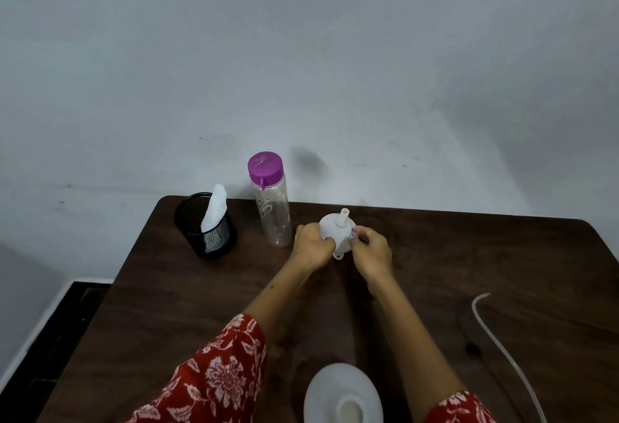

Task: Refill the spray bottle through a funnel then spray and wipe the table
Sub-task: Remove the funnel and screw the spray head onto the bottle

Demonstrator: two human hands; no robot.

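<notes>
A white plastic funnel (339, 229) rests upside down on the dark wooden table (469, 261), spout pointing up. My left hand (313, 245) grips its left side. My right hand (370, 251) pinches its right edge, by a small sticker. The open white spray bottle (341, 392) stands at the near edge, seen from above, with its neck uncapped. A thin clear tube (502, 352) lies on the table at the right; whatever it joins is out of frame. A clear water bottle with a purple cap (270, 201) stands just left of the funnel.
A black mesh cup (207, 231) with a white tissue (215, 208) in it stands at the far left corner. A pale wall rises right behind the table. The floor drops away beyond the table's left edge.
</notes>
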